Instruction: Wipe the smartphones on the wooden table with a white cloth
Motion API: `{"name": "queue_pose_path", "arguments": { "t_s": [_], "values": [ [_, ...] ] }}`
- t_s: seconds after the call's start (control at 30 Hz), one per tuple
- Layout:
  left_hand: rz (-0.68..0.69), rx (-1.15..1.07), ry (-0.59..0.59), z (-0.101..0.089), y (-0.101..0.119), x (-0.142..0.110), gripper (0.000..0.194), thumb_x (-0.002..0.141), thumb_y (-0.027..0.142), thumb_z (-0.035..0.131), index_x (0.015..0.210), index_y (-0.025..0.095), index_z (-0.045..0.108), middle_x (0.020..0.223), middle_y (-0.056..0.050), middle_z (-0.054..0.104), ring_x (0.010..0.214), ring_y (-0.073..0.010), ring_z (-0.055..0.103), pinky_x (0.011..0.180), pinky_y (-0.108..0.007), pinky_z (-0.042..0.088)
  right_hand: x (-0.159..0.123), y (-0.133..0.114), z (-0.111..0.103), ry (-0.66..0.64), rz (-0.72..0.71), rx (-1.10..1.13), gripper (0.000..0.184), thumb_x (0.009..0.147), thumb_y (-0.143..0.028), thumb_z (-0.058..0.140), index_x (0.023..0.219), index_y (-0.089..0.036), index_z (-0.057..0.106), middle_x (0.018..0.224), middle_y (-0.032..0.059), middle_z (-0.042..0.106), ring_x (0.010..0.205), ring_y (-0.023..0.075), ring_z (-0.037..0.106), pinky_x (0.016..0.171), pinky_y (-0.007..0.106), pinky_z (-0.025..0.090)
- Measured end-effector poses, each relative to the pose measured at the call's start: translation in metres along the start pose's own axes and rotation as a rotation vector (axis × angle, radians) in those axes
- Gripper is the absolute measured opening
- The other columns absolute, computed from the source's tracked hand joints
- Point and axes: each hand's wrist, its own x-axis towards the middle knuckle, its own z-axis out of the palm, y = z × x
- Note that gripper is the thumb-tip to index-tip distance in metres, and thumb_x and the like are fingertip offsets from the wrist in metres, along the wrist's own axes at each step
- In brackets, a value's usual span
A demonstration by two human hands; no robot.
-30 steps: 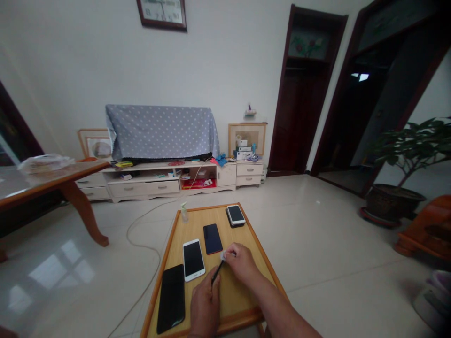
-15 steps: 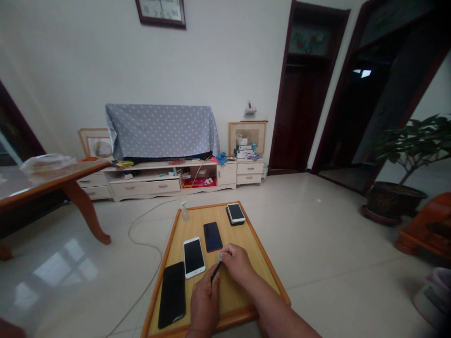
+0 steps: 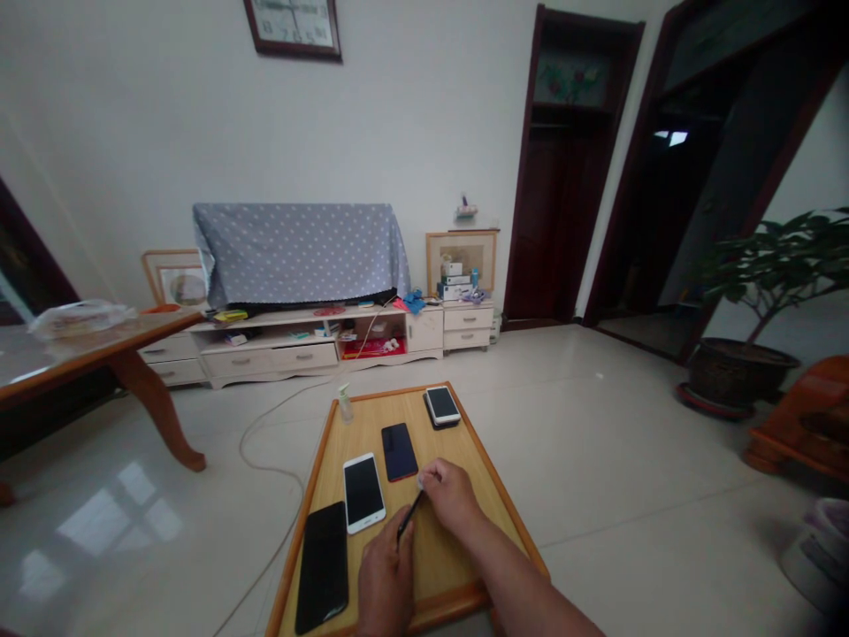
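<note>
My left hand [image 3: 386, 571] and my right hand [image 3: 451, 495] rest close together on a small wooden table [image 3: 464, 451]. A thin black stick [image 3: 409, 513] runs between them, its lower end pinched in my left fingers. My right fingers are closed on a small white piece [image 3: 420, 482] at the stick's upper end. Just left of my hands lies a white phone [image 3: 363, 491]. A large black phone [image 3: 322, 566] lies at the near left, a dark phone [image 3: 399, 450] beyond, and a white phone stacked on a dark one [image 3: 442, 406] at the far right.
A small spray bottle [image 3: 345, 402] stands at the table's far left corner. A cable [image 3: 265, 451] trails over the tiled floor to a low TV cabinet [image 3: 298, 341]. A wooden table [image 3: 99, 341] stands left, a potted plant [image 3: 743, 372] right.
The view has shifted slightly. My hands have stayed in the same hold on the stick and white piece, with hardly any movement.
</note>
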Motion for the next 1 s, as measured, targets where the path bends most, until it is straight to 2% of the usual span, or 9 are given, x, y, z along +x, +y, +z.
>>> {"name": "queue_pose_path", "arguments": {
  "t_s": [0.1,0.2,0.27,0.4,0.47,0.63,0.7,0.9,1.0],
  "values": [
    [-0.038,0.026,-0.010,0.001,-0.003,0.000,0.040,0.094,0.039,0.045,0.119,0.021,0.071,0.117,-0.010,0.075,0.112,-0.0266,0.070,0.098,-0.039,0.054,-0.022,-0.010,0.017,-0.150,-0.068,-0.008,0.012,0.080,-0.021,0.061,0.072,-0.020,0.070,0.073,0.0003,0.071,0.070,0.0160,0.063,0.063,0.023,0.040],
    [-0.066,0.023,-0.022,0.001,-0.005,-0.001,0.040,0.096,0.039,0.042,0.114,0.018,0.072,0.109,-0.012,0.077,0.105,-0.0273,0.072,0.091,-0.038,0.056,-0.031,-0.014,0.025,-0.227,-0.072,0.033,0.011,0.079,-0.022,0.063,0.074,-0.020,0.071,0.074,0.0001,0.072,0.070,0.0158,0.063,0.062,0.023,0.040],
    [-0.042,-0.008,-0.025,0.001,-0.004,0.000,0.041,0.097,0.041,0.043,0.118,0.019,0.070,0.115,-0.011,0.076,0.111,-0.0262,0.070,0.097,-0.038,0.054,-0.022,-0.011,0.019,-0.186,-0.019,0.069,0.012,0.080,-0.024,0.062,0.075,-0.019,0.071,0.073,0.0007,0.072,0.070,0.0166,0.063,0.062,0.023,0.041],
    [-0.010,-0.018,-0.051,0.002,-0.006,0.001,0.043,0.098,0.043,0.043,0.127,0.023,0.066,0.128,-0.007,0.071,0.121,-0.0239,0.065,0.109,-0.040,0.048,0.002,-0.001,-0.001,0.008,0.054,0.088,0.016,0.083,-0.029,0.060,0.075,-0.018,0.070,0.074,0.0021,0.071,0.072,0.0188,0.064,0.066,0.026,0.043],
    [-0.016,0.012,-0.056,0.003,-0.008,0.001,0.044,0.097,0.045,0.044,0.128,0.023,0.066,0.130,-0.007,0.070,0.122,-0.0244,0.064,0.111,-0.041,0.046,0.003,-0.001,-0.003,0.018,0.034,0.062,0.016,0.083,-0.028,0.059,0.074,-0.019,0.069,0.074,0.0023,0.071,0.073,0.0191,0.064,0.066,0.026,0.043],
    [-0.083,0.041,-0.052,0.004,-0.013,0.000,0.043,0.097,0.042,0.040,0.120,0.020,0.069,0.116,-0.012,0.075,0.111,-0.0271,0.070,0.097,-0.039,0.054,-0.026,-0.014,0.015,-0.219,-0.073,0.025,0.011,0.079,-0.023,0.062,0.073,-0.020,0.071,0.072,0.0001,0.071,0.069,0.0165,0.063,0.062,0.024,0.040],
    [-0.077,0.033,-0.054,0.004,-0.012,0.000,0.042,0.097,0.041,0.040,0.119,0.019,0.069,0.115,-0.012,0.076,0.109,-0.0273,0.071,0.095,-0.040,0.055,-0.028,-0.014,0.016,-0.247,-0.071,0.038,0.011,0.079,-0.024,0.063,0.073,-0.020,0.071,0.072,0.0000,0.071,0.069,0.0165,0.063,0.061,0.023,0.040],
    [-0.012,-0.007,-0.061,0.001,-0.005,0.000,0.042,0.097,0.045,0.044,0.126,0.025,0.067,0.128,-0.006,0.072,0.120,-0.0239,0.066,0.109,-0.041,0.048,0.005,0.003,-0.007,0.009,0.026,0.057,0.019,0.084,-0.031,0.059,0.073,-0.018,0.068,0.072,0.0020,0.069,0.071,0.0188,0.062,0.065,0.026,0.042],
    [-0.013,-0.003,-0.090,0.000,-0.005,0.001,0.043,0.098,0.044,0.043,0.128,0.025,0.066,0.131,-0.007,0.070,0.123,-0.0232,0.064,0.110,-0.039,0.047,-0.002,-0.001,-0.004,-0.002,0.003,0.017,0.018,0.083,-0.029,0.060,0.071,-0.019,0.067,0.071,0.0017,0.069,0.070,0.0181,0.062,0.064,0.025,0.041]
  ]
}}
